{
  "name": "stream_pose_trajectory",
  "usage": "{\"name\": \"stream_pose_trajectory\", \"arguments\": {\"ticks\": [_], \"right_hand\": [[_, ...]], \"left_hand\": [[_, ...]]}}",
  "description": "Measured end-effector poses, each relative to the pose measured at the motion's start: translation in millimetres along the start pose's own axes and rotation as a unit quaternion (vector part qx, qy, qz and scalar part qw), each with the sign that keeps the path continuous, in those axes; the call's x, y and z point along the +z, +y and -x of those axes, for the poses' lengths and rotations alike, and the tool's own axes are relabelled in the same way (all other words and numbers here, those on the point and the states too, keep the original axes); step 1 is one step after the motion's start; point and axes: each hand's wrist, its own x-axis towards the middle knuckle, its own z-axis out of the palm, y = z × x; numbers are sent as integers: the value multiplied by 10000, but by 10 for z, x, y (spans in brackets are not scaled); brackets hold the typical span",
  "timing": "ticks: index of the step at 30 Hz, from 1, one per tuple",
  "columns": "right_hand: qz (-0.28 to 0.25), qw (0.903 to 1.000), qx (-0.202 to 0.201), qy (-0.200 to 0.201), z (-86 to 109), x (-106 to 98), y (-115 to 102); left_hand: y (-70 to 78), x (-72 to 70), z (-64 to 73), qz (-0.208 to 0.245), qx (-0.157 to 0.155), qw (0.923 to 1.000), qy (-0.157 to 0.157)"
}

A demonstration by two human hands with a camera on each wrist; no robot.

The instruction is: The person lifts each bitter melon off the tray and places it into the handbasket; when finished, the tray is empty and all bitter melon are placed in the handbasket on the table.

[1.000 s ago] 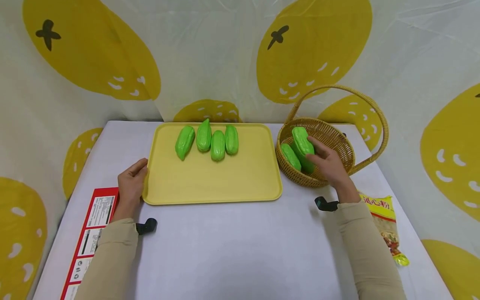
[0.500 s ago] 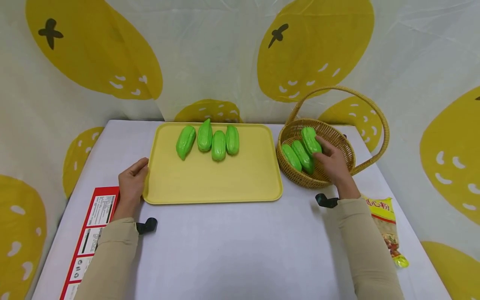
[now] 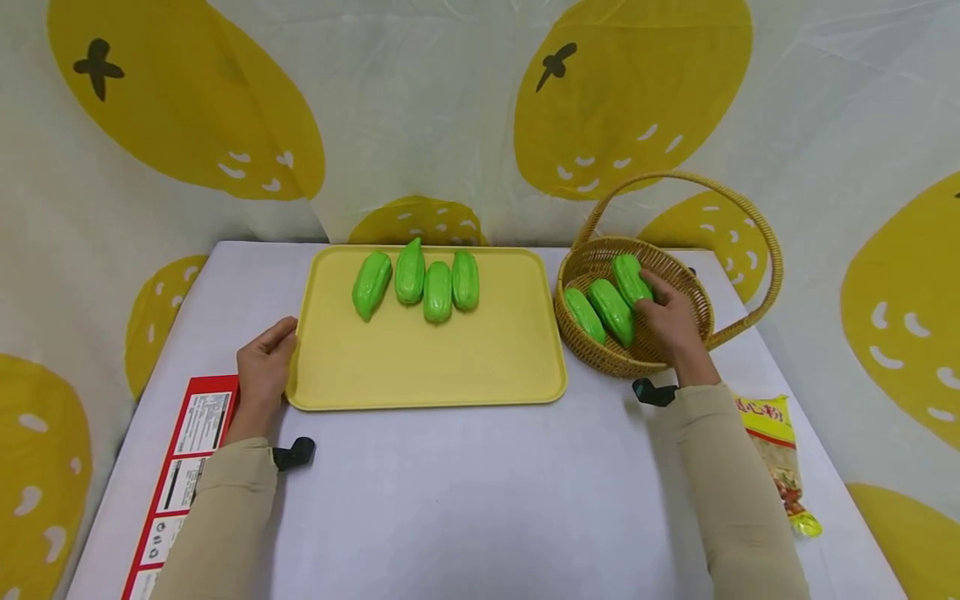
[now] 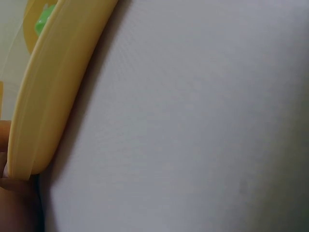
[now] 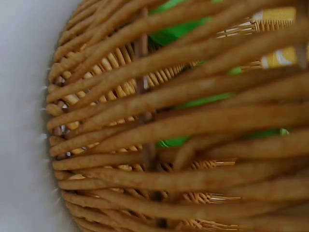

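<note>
In the head view, the right arm reached forward from the lower right, its sleeve (image 3: 738, 492) ending at the wrist and the right hand (image 3: 673, 323) angled leftward over the near right rim of the wicker basket (image 3: 606, 360). The held green gourd (image 3: 630, 277) lay inside the basket, its long axis slanting from far left to near right. The right fingers pinched its near right end against the thumb, parted only by its thickness. Two more gourds (image 3: 612, 312) lay to its left, slanting the same way.

The left arm reached forward too, with the left hand (image 3: 262, 367) at the left edge of the yellow tray (image 3: 427, 367), fingers bent and gripping that edge. Four green gourds on the tray (image 3: 438, 292) ran roughly front to back; the leftmost turned its pointed end toward the person. A red-and-white printed panel (image 3: 187, 458) lay partly under the left arm on the counter (image 3: 465, 492), and a yellow packet (image 3: 777, 458) beside the right.

In the left wrist view, the tray's corner sat between parts of the left hand.

In the right wrist view, basket weave filled most of the view, green showing through gaps; the fingers' state could not be told there.
</note>
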Motion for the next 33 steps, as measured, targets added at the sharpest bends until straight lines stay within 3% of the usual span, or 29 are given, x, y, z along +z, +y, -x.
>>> {"name": "stream_pose_trajectory", "arguments": {"ticks": [6, 18, 33], "right_hand": [[32, 9997, 208, -156, -11, -10, -19], [160, 9975, 182, -671, -20, -24, -33], [54, 9973, 263, -689, -16, 11, 0]], "left_hand": [[-5, -2, 15, 0, 22, 10000, -6], [-18, 0, 6, 174, -13, 9998, 99], [-20, -12, 19, 27, 112, 9999, -43]]}}
